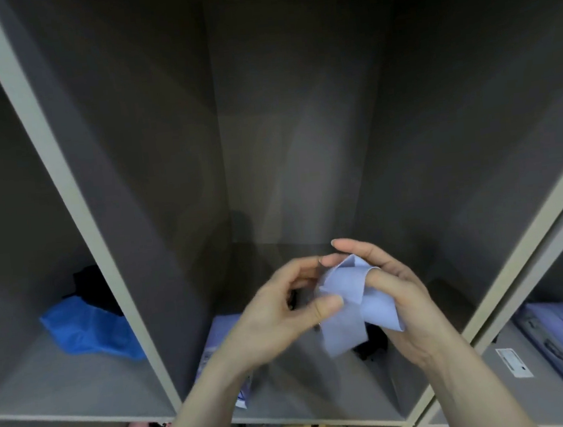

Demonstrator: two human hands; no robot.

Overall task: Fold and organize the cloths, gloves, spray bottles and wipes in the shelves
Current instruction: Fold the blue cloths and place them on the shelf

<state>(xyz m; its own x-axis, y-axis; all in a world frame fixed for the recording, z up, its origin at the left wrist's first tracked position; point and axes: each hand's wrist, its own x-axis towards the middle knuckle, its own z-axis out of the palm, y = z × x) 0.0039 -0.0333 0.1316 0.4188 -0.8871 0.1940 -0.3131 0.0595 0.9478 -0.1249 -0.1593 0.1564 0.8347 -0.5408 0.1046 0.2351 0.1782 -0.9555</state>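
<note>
Clearly you hold the lavender cloth point(354, 304) up off the shelf point(310, 389), left hand point(276, 317) pinching one edge, right hand point(397, 291) gripping the other, so it folds freely.

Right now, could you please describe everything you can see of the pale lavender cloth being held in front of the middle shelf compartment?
The small pale lavender cloth looks thin, smooth and matte. It is partly folded: one band crosses over another, and two loose ends hang down. It is held in the air before the middle compartment, above the dark grey shelf board. The left hand pinches its left edge with thumb and fingers. The right hand supports it from behind, with fingers tucked under the top fold. It touches nothing else.
</note>
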